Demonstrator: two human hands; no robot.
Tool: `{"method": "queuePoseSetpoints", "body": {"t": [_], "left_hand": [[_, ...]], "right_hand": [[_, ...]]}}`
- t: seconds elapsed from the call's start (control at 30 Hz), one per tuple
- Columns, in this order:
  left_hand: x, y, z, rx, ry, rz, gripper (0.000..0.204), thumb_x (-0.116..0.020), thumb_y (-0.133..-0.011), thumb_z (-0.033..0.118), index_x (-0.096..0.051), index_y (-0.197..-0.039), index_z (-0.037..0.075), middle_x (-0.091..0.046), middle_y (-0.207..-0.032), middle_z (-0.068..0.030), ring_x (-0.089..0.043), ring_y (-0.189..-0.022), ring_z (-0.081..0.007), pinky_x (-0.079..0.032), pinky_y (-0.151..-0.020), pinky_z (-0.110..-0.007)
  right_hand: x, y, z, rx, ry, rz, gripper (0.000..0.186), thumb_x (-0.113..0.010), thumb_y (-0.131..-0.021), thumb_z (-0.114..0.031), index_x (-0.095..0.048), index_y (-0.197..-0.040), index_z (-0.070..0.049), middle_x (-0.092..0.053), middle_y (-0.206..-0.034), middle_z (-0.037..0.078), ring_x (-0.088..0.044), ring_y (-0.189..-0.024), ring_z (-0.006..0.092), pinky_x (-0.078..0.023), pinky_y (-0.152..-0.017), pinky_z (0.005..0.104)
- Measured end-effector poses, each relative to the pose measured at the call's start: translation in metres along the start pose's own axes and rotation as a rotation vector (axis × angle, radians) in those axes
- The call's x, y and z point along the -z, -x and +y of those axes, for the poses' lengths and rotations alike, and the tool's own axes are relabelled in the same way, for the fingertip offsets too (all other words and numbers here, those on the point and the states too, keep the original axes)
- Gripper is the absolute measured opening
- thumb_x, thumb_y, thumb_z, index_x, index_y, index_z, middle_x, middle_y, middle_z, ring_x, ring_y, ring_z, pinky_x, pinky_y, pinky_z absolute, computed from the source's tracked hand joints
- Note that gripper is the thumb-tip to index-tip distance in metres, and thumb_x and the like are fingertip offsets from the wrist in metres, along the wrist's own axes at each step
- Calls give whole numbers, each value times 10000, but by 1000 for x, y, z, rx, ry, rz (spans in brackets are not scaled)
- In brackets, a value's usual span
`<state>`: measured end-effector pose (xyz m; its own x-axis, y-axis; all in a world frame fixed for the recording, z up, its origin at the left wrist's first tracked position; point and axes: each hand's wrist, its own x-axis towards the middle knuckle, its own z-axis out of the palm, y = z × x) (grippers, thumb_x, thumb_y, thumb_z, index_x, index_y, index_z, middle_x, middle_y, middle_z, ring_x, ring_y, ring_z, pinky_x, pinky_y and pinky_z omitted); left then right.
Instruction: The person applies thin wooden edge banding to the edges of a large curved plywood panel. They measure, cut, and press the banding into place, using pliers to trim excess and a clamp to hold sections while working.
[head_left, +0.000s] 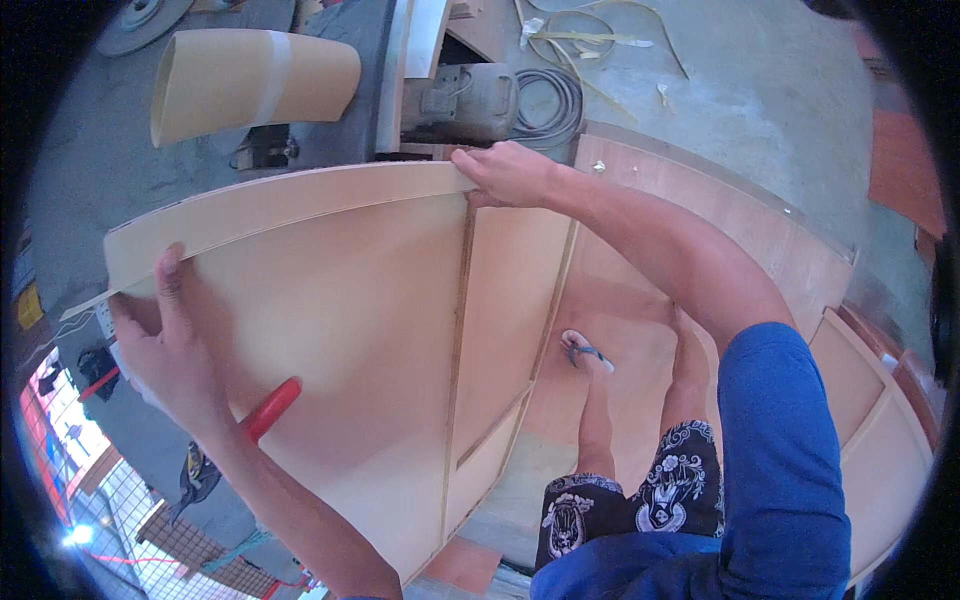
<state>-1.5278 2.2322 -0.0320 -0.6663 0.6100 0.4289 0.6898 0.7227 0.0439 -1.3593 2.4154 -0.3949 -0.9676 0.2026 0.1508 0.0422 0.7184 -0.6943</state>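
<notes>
Blue sleeve [780, 430] sits at four o'clock; the right hand [508, 175] pinches the pale strip [300, 198] at twelve. Lengthwise, it arcs along the panel's [340, 310] upper edge toward nine-thirty, beside the half-curled left hand [172, 360], hold unclear.

A rounded, dusty grey metal motor [490, 105] sits near the top. Left of the motor lies a wide tan roll [225, 90] with a pale tape band; farther left and higher, a flat grey round disc [145, 25]. A coiled dark grey cable [572, 105] lies just right of the motor, thin yellowish loose strips [610, 40] to its upper right, and a reddish-brown flat board [903, 160] far right of it.
</notes>
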Motion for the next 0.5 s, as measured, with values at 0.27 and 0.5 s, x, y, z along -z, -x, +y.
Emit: {"method": "queuePoseSetpoints", "body": {"t": [0.27, 0.5], "left_hand": [[25, 18, 8, 9, -61, 0, 756, -747, -948, 646, -665, -1393, 41, -746, -1296, -166, -688, -1253, -335, -500, -1067, -435], [28, 10, 12, 9, -113, -19, 698, -739, -979, 606, -667, -1377, 38, -740, -1282, -169, -696, -1215, -319, -504, -1058, -431]], "right_hand": [[5, 20, -27, 83, -27, 55, 461, -776, -887, -254, -516, -1148, 23, -684, -1016, 225, -724, -872, 467, -606, -738, 543], [6, 4, -24, 111, -107, 11, 402, -755, -877, -206, -512, -1110, 14, -656, -980, 219, -709, -824, 469, -592, -721, 557]]}}
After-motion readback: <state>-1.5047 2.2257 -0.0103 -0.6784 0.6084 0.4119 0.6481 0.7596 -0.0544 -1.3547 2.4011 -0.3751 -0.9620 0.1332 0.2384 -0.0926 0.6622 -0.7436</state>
